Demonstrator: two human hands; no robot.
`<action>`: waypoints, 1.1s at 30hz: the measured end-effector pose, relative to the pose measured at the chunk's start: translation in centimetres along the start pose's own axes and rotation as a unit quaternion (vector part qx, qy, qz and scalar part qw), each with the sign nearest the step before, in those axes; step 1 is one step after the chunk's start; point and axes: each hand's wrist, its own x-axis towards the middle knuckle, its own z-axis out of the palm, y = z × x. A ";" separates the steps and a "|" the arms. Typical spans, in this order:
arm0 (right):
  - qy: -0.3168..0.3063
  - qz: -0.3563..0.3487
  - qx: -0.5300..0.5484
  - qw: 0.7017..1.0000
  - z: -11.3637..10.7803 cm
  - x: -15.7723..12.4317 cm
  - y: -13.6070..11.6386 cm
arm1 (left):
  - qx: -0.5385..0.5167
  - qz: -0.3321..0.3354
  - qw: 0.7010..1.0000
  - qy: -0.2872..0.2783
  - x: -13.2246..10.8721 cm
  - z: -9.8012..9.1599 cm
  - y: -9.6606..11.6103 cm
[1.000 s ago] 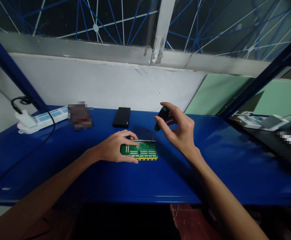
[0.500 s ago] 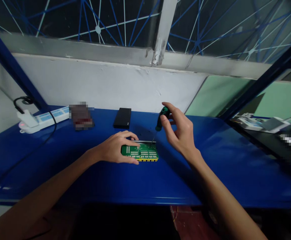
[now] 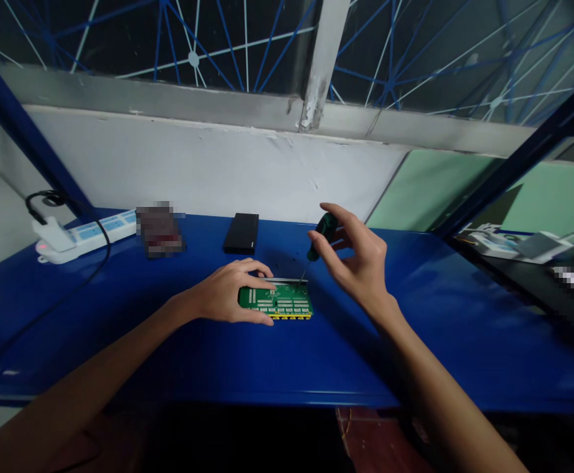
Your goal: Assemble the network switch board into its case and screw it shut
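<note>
A green circuit board (image 3: 287, 299) with a row of yellow parts along its near edge lies on the blue table (image 3: 247, 368). My left hand (image 3: 232, 292) grips its left end, fingers over the far side and thumb along the near edge. Above the board's right part, my right hand (image 3: 356, 246) holds a screwdriver (image 3: 325, 235) by its dark green handle between thumb and fingers. The thin shaft slants down to the board's far right area; whether the tip sits in a screw is too small to tell.
A black flat box (image 3: 242, 233) lies behind the board. Farther left are a pixelated dark item (image 3: 161, 230) and a white power strip (image 3: 104, 226) with a black cable. Small dark bits lie behind the board. White devices (image 3: 538, 245) stand at the right.
My right thumb and fingers have shifted around the screwdriver handle, and the handle has moved slightly right and leans more. My left hand and the board have stayed almost in place.
</note>
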 end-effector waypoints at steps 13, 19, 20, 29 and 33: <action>-0.042 0.008 0.016 0.999 -0.3 0.2 -0.1 | 0.006 0.010 1.000 0.002 0.0 -0.1 -0.1; -0.078 0.020 0.026 0.996 -0.6 0.3 0.0 | 0.002 0.001 1.000 -0.002 -0.1 -0.2 0.1; -0.067 0.018 0.026 0.997 -0.6 0.3 0.1 | -0.001 -0.001 1.000 -0.003 -0.1 -0.2 0.1; -0.054 0.000 0.041 0.998 -0.7 0.4 0.0 | -0.006 0.003 1.000 0.002 -0.1 -0.2 0.0; -0.035 0.008 0.034 0.999 -0.8 0.5 0.3 | -0.004 0.002 1.000 -0.003 0.0 -0.1 -0.1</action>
